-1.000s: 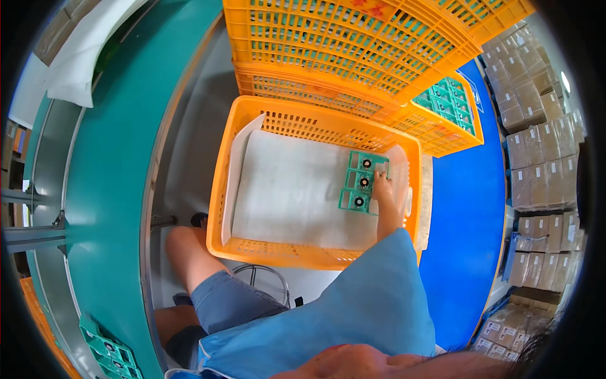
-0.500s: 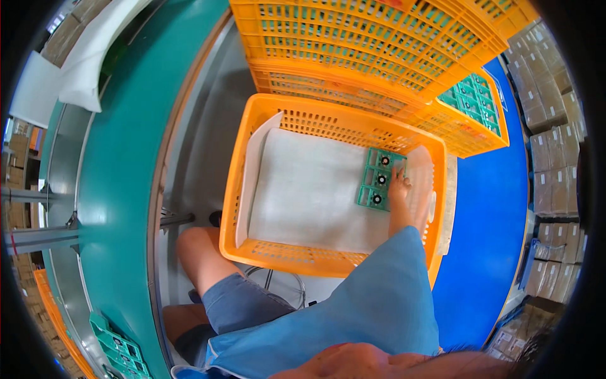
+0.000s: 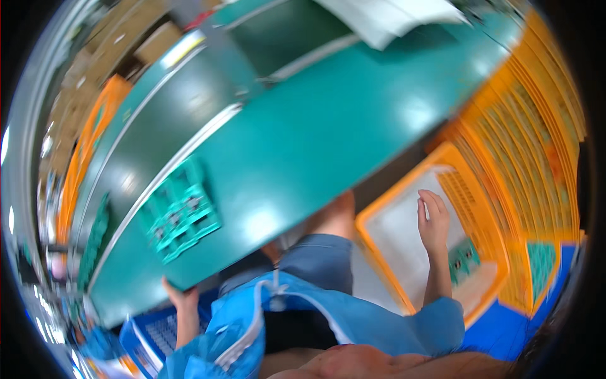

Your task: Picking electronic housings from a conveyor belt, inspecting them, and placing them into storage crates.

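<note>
My right hand (image 3: 434, 222) is raised over the orange crate (image 3: 386, 268), empty, its fingers stretched and slightly curved. Below it, partly behind my forearm, a green plastic tray (image 3: 466, 260) with small round dark parts lies on the crate's white lining. At the near edge of the green workbench (image 3: 303, 151), my left hand (image 3: 182, 298) shows blurred, with a gap between thumb and fingers and nothing seen in it. Just beyond that hand, another green tray (image 3: 183, 218) holding small dark parts rests on the bench.
Stacked orange crates (image 3: 505, 170) stand beyond the open one, at the right. A blue crate (image 3: 158, 331) sits below the bench at lower left. White sheeting (image 3: 398, 19) lies on the bench's far side. Another green tray piece (image 3: 95, 243) is at the left.
The view has swung left toward the bench. My right hand has let go of the green tray, which stays in the orange crate, and lifted away. My left hand has come into view.
</note>
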Tool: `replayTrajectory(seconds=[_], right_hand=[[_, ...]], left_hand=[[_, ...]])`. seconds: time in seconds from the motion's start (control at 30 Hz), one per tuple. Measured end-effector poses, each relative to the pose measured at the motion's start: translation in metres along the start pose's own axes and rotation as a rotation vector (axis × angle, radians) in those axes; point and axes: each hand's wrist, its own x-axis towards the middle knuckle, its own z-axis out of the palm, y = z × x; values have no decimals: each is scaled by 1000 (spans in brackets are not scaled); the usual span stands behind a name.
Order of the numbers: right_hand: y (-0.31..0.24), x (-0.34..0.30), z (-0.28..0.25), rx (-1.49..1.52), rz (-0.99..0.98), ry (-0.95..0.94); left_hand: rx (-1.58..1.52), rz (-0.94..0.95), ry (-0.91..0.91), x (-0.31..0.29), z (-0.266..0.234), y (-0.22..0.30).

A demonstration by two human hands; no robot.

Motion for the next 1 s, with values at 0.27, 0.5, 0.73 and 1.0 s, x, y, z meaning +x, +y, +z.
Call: replayTrajectory(seconds=[0.27,0.5,0.73,1.0], right_hand=[[-317,146,140,549,-1084,-181],[-433,140,279,30,-1487,-156],[-453,137,283,-236,-1534,-476],[-410,150,287,263,-1392,-197]], left_hand=[[-50,1,94,-26,11,-2],[-54,39,62,-29,13,-6],[-52,64,57,-31,11,-7],[-85,63,13,-11,-6,-7]])
